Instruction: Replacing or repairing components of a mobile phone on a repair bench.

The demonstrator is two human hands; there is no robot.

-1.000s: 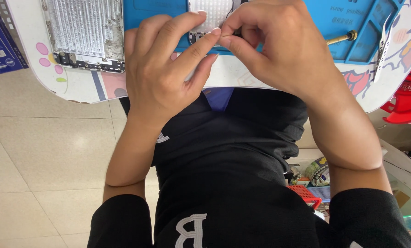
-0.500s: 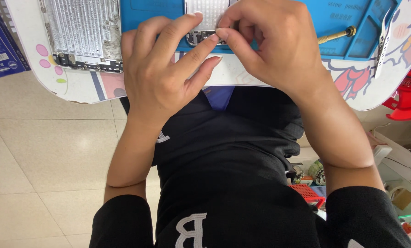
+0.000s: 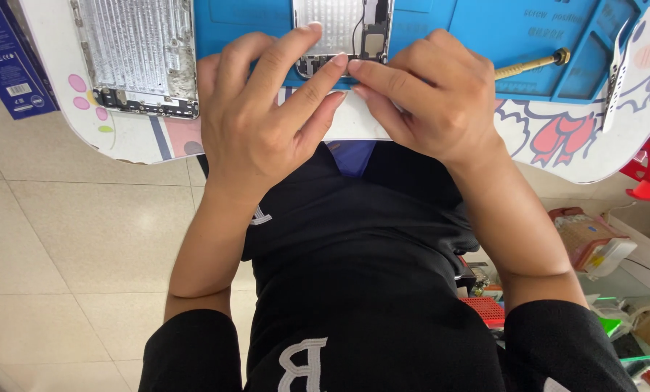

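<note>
Both hands meet over the near edge of the blue mat (image 3: 441, 33), which lies on a white tabletop (image 3: 557, 145) with cartoon prints. The left hand (image 3: 267, 123) and right hand (image 3: 427, 101) touch fingertips at the bottom end of an opened phone shell (image 3: 339, 33) on the mat; what the grip pinches is too small to tell. Left of the mat lies a second metal shell (image 3: 136, 58). A brass-tipped screwdriver (image 3: 532, 64) rests on the mat's right part.

We see our left hand (image 3: 267, 123) and right hand (image 3: 430, 105) meeting, fingertips pinched together, forearms angled inward
</note>
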